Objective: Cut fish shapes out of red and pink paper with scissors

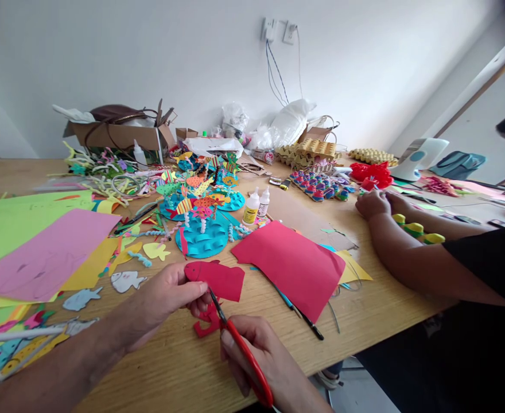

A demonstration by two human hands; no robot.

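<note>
Between the thumb and fingers of my left hand [179, 292] is a piece of red paper [224, 281] with a fish outline drawn on it. My right hand [256, 350] grips red-handled scissors [246, 350], their blades touching the paper's lower edge beside my left fingertips. Under the hands lies a curled red paper scrap [207, 321] on the table. A larger red sheet [295, 264] rests to the right of the held piece. White fish cutouts [127, 280] and a yellow fish cutout [156, 250] lie left of my left hand.
Blue discs [203, 235] carrying colourful paper fish stand ahead, with glue bottles [251, 207] beside them. Coloured sheets [46, 246] cover the left side. On the right, a co-worker's hands [375, 203] are near red material [371, 175]. A marker [313, 327] lies near the front edge.
</note>
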